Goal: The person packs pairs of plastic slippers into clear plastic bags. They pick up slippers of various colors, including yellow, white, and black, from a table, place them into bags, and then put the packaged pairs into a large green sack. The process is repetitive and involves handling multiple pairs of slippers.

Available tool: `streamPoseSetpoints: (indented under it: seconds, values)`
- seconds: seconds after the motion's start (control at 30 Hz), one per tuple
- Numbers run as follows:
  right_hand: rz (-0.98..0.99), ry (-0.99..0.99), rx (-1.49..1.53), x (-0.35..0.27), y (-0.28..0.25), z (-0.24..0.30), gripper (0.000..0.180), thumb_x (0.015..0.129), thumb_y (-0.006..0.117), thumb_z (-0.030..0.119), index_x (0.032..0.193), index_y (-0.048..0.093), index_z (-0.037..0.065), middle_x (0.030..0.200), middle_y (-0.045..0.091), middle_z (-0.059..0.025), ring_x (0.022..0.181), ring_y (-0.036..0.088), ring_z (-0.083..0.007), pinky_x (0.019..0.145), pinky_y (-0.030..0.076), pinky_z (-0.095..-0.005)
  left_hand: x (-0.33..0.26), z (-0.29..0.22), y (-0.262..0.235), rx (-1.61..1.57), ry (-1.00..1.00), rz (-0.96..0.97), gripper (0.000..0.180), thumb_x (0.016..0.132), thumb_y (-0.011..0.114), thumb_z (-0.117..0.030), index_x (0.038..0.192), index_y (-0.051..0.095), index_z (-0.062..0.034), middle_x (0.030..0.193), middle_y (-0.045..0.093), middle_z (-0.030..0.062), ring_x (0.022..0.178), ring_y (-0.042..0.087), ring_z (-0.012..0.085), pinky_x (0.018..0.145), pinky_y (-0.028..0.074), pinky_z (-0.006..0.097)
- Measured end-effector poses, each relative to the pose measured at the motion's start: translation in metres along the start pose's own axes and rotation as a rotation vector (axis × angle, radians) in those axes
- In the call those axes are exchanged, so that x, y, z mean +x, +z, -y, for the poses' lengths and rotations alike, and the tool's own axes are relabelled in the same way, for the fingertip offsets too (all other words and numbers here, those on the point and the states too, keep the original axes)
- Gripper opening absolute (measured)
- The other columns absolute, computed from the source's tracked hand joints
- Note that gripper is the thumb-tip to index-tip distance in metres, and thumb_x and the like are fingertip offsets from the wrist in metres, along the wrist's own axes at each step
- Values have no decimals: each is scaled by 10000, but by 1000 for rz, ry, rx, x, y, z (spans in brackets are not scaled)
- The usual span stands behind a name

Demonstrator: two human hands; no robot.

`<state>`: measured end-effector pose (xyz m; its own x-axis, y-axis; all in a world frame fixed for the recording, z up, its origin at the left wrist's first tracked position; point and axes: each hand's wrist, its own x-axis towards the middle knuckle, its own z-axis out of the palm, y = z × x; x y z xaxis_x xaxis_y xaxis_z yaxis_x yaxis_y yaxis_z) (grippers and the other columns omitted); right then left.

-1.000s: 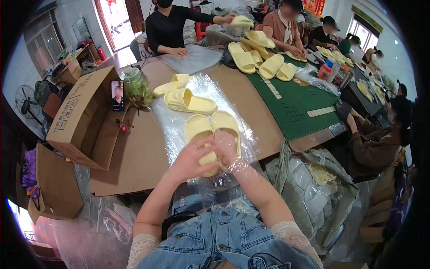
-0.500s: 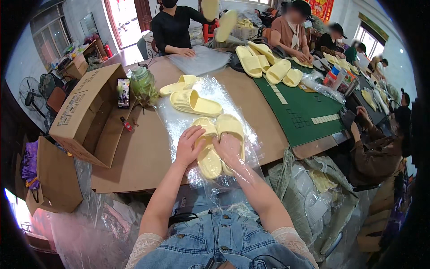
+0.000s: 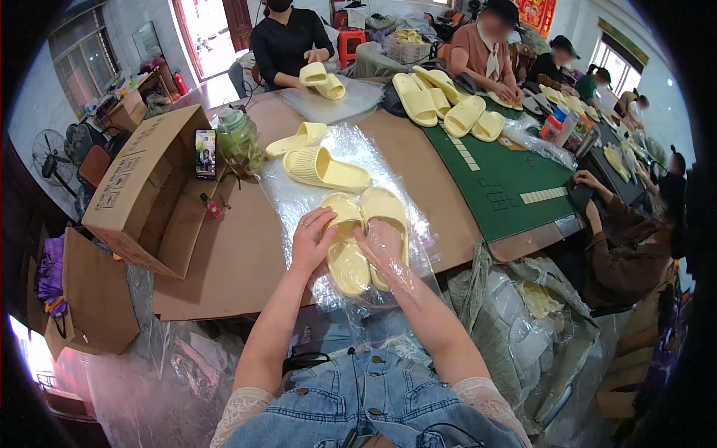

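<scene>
left hand [image 3: 314, 237]: fingers spread, pressed flat on slipper pair [image 3: 364, 237]
right hand [image 3: 382, 246]: inside clear bag [image 3: 351, 187], closure hidden
tip: best kept pair aligned, film taut

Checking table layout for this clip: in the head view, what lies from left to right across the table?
Open brown cardboard box → green glass jar → pair of yellow foam slippers under both hands → green cutting mat.

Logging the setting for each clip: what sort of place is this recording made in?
Most likely a small footwear packing workshop. The person's left hand and right hand press a pair of yellow slippers in a clear plastic bag; an open cardboard box stands beside, and co-workers at the table handle more slippers.
</scene>
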<state>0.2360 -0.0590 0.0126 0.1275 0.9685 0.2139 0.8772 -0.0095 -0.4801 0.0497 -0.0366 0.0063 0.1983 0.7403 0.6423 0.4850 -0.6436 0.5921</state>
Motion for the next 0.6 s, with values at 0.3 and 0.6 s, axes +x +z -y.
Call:
streamPoseSetpoints:
  seconds: [0.3, 0.6]
  values:
    - [5, 14, 5, 1, 4, -2, 491, 880, 598, 462, 837, 675, -21, 736, 675, -229, 708, 680, -397, 677, 542, -489, 0, -1, 0, -12, -7, -8, 303, 818, 715, -111, 1120, 707, -83, 1205, 677, 110, 1164, 599, 324, 1020, 464, 419]
    - [-9, -8, 3, -1, -1, 0, 476, 889, 586, 447, 847, 677, -18, 757, 679, -229, 707, 682, -396, 682, 542, -489, 0, -2, 0, -26, -9, -6, 301, 822, 716, -109, 1122, 707, -82, 1205, 678, 108, 1166, 597, 320, 1019, 466, 413]
